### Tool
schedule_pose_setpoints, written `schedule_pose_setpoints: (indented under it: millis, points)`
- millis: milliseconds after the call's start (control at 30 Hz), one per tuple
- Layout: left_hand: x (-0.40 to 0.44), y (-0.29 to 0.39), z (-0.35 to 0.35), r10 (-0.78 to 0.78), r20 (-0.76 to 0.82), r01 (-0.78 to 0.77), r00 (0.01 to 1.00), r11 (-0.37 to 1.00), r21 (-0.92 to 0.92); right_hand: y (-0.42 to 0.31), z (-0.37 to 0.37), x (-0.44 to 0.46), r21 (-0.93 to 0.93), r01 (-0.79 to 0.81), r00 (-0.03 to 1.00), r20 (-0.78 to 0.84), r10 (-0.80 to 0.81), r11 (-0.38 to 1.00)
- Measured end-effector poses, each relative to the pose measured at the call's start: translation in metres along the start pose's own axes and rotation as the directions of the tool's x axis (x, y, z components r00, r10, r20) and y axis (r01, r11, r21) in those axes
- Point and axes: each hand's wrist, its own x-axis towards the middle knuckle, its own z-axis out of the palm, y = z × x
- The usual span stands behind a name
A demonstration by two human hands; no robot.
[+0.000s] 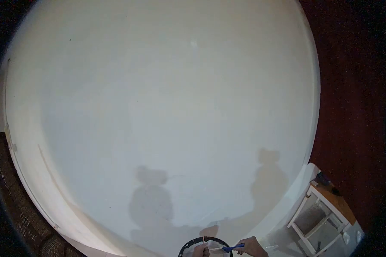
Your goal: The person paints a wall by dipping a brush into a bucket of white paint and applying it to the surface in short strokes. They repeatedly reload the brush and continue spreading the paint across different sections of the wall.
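Low in the view, at the bottom edge, my left hand (200,250) is closed on a thin pale strand or stick that rises from its fingers; what it is exactly is too small to tell. To its right, my right hand (251,247) grips a blue-handled tool (233,247), whose thin pale end points left towards my left hand. Behind and beneath both hands is a round dark-rimmed container (192,243) with white material inside, cut off by the bottom edge.
A pale wall (180,107) with two shadows fills most of the view. At the lower right stands a small white-framed table (333,201) with a wooden top and dark items on it. Dark patterned furniture (28,218) lies along the lower left, and a dark red curtain-like surface (356,107) at the right.
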Motion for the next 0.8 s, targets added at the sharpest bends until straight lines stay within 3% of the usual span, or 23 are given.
schedule_pose_setpoints:
  millis: [100, 200, 300, 400, 533, 600, 667, 733, 800]
  points:
    - [-0.003, 0.005, 0.015, 0.158, -0.046, -0.158, 0.986, 0.987, -0.009, 0.01, -0.037, 0.028, -0.109, -0.018, 0.996, 0.085, 0.028, 0.994]
    - [0.015, 0.003, 0.015, 0.144, -0.026, -0.146, 0.989, 0.984, -0.097, -0.013, -0.069, 0.048, -0.267, -0.02, 0.983, 0.172, 0.068, 0.963]
    - [0.018, 0.011, 0.032, 0.151, -0.025, -0.153, 0.988, 0.981, -0.121, -0.035, -0.095, 0.062, -0.452, 0.278, 0.953, 0.242, -0.183, 0.848]
    - [0.019, 0.024, 0.048, 0.159, -0.034, -0.162, 0.987, 0.975, -0.153, -0.059, -0.109, 0.076, -0.578, 0.322, 0.947, 0.183, -0.265, 0.75]
    - [0.02, 0.035, 0.062, 0.16, -0.072, -0.168, 0.985, 0.979, -0.12, -0.103, -0.121, 0.089, -0.522, 0.328, 0.927, 0.016, -0.376, 0.787]
    - [0.019, 0.042, 0.068, 0.198, -0.049, -0.203, 0.979, 0.967, -0.154, -0.109, -0.134, 0.107, -0.519, 0.378, 0.9, 0.01, -0.436, 0.767]
    - [0.019, 0.049, 0.072, 0.193, -0.067, -0.201, 0.979, 0.967, -0.159, -0.141, -0.147, 0.12, -0.357, 0.392, 0.897, -0.057, -0.439, 0.848]
    - [0.019, 0.05, 0.072, 0.188, -0.082, -0.199, 0.979, 0.967, -0.161, -0.181, -0.162, 0.131, -0.585, 0.496, 0.777, -0.03, -0.629, 0.641]
    - [0.019, 0.054, 0.07, 0.192, -0.032, -0.195, 0.981, 0.953, -0.232, -0.22, -0.174, 0.153, -0.601, 0.599, 0.64, -0.037, -0.768, 0.529]
